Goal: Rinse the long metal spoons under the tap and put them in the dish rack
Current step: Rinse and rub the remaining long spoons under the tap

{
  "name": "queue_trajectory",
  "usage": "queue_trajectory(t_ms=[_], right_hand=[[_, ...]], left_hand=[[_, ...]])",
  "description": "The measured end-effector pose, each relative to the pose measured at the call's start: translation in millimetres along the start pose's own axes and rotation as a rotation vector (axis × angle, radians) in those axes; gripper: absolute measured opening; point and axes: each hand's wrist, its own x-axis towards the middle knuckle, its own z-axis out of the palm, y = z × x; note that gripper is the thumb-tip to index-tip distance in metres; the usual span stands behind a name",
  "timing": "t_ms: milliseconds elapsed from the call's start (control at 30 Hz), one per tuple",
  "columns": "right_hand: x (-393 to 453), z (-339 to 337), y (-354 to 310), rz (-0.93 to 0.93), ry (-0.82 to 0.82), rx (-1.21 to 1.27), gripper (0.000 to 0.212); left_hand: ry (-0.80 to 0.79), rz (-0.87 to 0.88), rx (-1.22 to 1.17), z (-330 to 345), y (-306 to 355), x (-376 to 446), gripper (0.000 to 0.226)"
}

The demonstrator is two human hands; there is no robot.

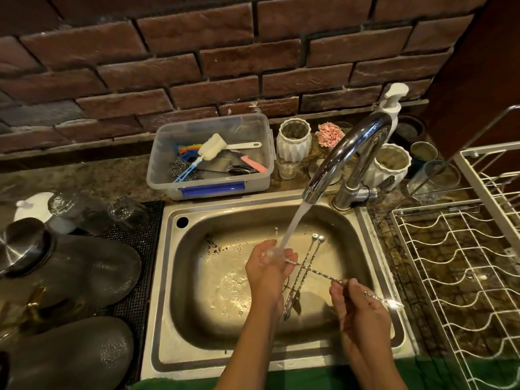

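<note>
A long twisted metal spoon [315,273] lies across the sink between my hands. My right hand [358,308] pinches its handle, whose forked end sticks out toward the rack. My left hand [267,266] closes around its bowl end, right under the stream from the chrome tap [346,153]. Two more long spoons [305,266] lie on the floor of the steel sink [180,277], bowls pointing away from me. The white wire dish rack [455,266] stands to the right of the sink with nothing visible in it.
A clear plastic tub [208,156] with brushes and scourers stands behind the sink. White ribbed jars [294,139] and a soap pump [392,108] crowd the tap base. Upturned glasses and dark bowls [84,266] rest on a black mat at left. A brick wall rises behind.
</note>
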Motion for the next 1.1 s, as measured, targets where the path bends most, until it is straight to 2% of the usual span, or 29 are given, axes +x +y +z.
queue_trajectory(t_ms=[67, 133, 333, 433, 500, 567, 700, 800, 900, 1033, 1100], right_hand=[[-0.5, -0.3, -2.0, 0.003, -0.008, 0.0, 0.018], [-1.0, 1.2, -3.6, 0.006, -0.015, 0.003, 0.019], [-0.2, 3.6, -5.0, 0.017, -0.038, 0.028, 0.019], [1.3, 2.7, -5.3, 0.013, -0.045, 0.016, 0.021], [1.5, 2.6, -4.7, 0.017, -0.045, 0.009, 0.021], [1.3, 2.7, -3.8, 0.022, -0.038, 0.007, 0.022], [1.1, 3.8, -3.6, 0.04, -0.018, 0.013, 0.022], [2.0, 5.0, -4.8, 0.08, 0.002, 0.017, 0.02], [1.2, 6.5, -5.4, 0.12, 0.007, 0.029, 0.02], [-1.3, 5.8, -5.8, 0.128, 0.014, 0.064, 0.017], [-1.7, 5.7, -7.8, 0.14, 0.017, 0.103, 0.015]], left_hand=[[-0.015, -0.015, 0.025, 1.2, -1.1, 1.7, 0.02], [-0.037, -0.018, 0.043, 3.9, -1.7, -0.2, 0.012], [0.013, -0.051, -0.152, 9.5, 2.7, -1.7, 0.014], [0.017, -0.035, -0.182, 10.0, 3.3, -2.3, 0.025], [0.031, -0.014, -0.199, 10.6, 2.3, -3.4, 0.02], [0.067, 0.011, -0.19, 11.7, 0.6, -4.0, 0.008], [0.099, 0.007, -0.138, 10.6, -3.5, -3.5, 0.006], [0.059, -0.009, -0.114, 8.1, -3.7, -3.5, 0.013], [0.085, 0.012, -0.089, 8.2, -4.8, -4.2, 0.008], [0.129, -0.012, -0.158, 10.3, -1.6, -2.7, 0.022], [0.101, -0.004, -0.127, 9.8, -0.9, -3.1, 0.016]])
